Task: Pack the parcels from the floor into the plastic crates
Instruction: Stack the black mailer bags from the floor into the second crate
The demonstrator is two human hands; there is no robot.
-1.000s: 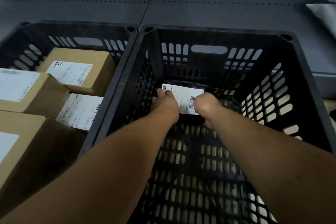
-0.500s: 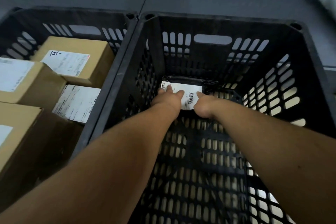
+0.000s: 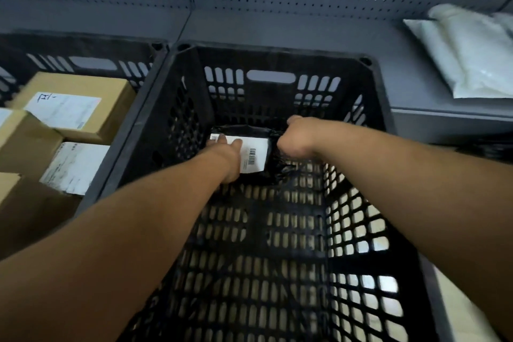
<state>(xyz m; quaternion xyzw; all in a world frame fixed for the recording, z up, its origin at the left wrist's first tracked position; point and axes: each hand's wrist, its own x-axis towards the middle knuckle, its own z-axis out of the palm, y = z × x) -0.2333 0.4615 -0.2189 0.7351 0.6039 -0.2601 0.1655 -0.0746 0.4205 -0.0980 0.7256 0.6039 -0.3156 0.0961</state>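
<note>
Black parcel [image 3: 247,147] is down on the floor of the right-hand crate [image 3: 277,51], tucked into the far left corner against the back wall, white label facing up.

What changed over the last second: both hands were on the label, pressing and holding the parcel in place. Now the right hand [image 3: 294,137] has come off the label and sits just beside the parcel's right edge, lifted a little, fingers curled under. Can't tell whether it pinches the loose black wrap there or holds nothing; the fingers are hidden behind the knuckles. Left hand [image 3: 227,154] is still on top of the parcel, fingers laid flat across the left end of the label, pressing rather than gripping. The parcel itself has barely shifted since half a second ago, only the view has tilted up.

Read: placement is effectively done and this is the release. Parcel looks settled flat, no sign it will tip. The wrap at its near right corner is crumpled up off the crate floor, which probably doesn't matter.

Task status: this crate holds only the one parcel, so plenty of room. The left-hand crate [image 3: 83,44] already has several cardboard boxes [image 3: 75,103] stacked in it and looks close to full. A white padded bag [image 3: 466,55] lies on the grey shelf [image 3: 305,30] to the right, outside either crate; unclear if it counts as a parcel to pack.

Likely next: both hands out, back to the floor for another parcel.
</note>
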